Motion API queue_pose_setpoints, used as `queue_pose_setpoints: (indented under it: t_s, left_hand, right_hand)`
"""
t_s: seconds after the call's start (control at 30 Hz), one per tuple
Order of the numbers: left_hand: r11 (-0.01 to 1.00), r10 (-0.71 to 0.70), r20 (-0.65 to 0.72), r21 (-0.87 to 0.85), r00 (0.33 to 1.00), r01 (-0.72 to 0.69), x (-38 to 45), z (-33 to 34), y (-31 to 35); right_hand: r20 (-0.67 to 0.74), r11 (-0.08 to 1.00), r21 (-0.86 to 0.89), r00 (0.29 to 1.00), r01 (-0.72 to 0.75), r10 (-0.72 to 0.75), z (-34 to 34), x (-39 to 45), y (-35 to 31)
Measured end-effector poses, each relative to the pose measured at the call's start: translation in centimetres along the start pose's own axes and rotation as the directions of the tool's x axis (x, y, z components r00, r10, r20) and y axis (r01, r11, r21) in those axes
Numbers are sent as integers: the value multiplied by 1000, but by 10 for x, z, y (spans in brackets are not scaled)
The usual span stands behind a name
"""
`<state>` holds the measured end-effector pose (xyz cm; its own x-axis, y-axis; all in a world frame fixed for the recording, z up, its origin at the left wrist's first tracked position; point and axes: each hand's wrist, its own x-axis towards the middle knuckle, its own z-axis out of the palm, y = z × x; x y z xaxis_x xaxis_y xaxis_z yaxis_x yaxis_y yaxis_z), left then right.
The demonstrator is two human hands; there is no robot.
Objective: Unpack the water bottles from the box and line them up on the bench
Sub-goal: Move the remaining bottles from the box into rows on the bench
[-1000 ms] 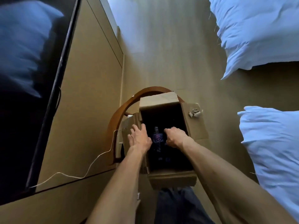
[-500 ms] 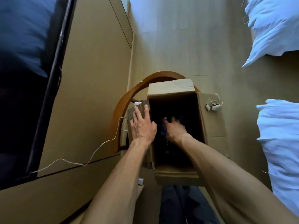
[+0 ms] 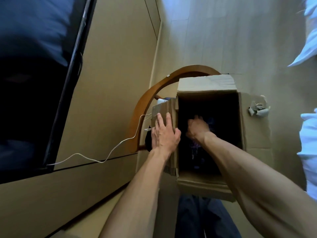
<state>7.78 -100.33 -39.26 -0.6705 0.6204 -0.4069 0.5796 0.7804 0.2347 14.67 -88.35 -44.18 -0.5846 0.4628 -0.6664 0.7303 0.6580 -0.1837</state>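
My left hand [image 3: 164,134] lies flat, fingers straight, pressing the left flap of the cardboard box [image 3: 207,86] outward and down. My right hand [image 3: 197,129] is sunk inside the box near its left wall, fingers curled downward into the dark. I cannot tell whether it has closed on anything; the fingertips are lost in shadow. The water bottles [image 3: 196,152] show only as faint purple-tinted glints below my right wrist, toward the near-left corner of the box, and I cannot count them or see which way they stand.

The box appears to sit on a wooden chair [image 3: 147,103] whose curved back arcs round its far-left corner. That worries me most: a tall carton on a seat, with me pushing one flap sideways. If I pull a bottle up hard while it snags on its neighbours or on the wall, I judge the whole box could tip or slide toward the seat edge.

Working blind is the second risk. A grip taken by feel may land on a cap or a slick shoulder, and the bottle could slip back and knock the others over.

A white cable [image 3: 120,145] runs from the dark screen [image 3: 34,100] at the left toward the chair, just beside my left hand. Swinging a bottle out leftward could catch it.

The torn tape [image 3: 258,110] on the right flap is well apart from both hands.
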Motion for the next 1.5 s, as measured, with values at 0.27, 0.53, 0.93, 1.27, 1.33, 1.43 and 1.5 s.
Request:
queue_pose_setpoints:
  t_s: [0.27,0.53,0.93,1.27,1.33,1.43,1.5]
  left_hand:
    - [1000,2,-5,15,1000,-2,2,-1,4]
    - [999,-17,-17,-43,1000,16,2,16,2]
    - [998,-1,-1,-56,1000,1,7,18,-2]
    - [992,120,102,-46,988,-116,-1,-21,-22]
    - [992,127,94,-29,987,-125,-4,-35,-25]
    - [993,121,75,-3,990,-121,-7,-65,-21]
    - [990,141,68,6,988,-142,-10,-89,-12]
  right_hand:
    - [-9,904,324,954,-280,299,59,-15,9]
    - [71,704,542,860,-458,505,84,-21,-2]
    - [214,563,634,820,-530,531,84,-3,-9]
    - [202,614,591,833,-523,515,34,-36,2]
    - [217,646,568,849,-511,482,10,-51,10]
    - [210,739,490,886,-461,413,-38,-76,19]
    - [207,785,441,901,-434,382,-77,-94,25]
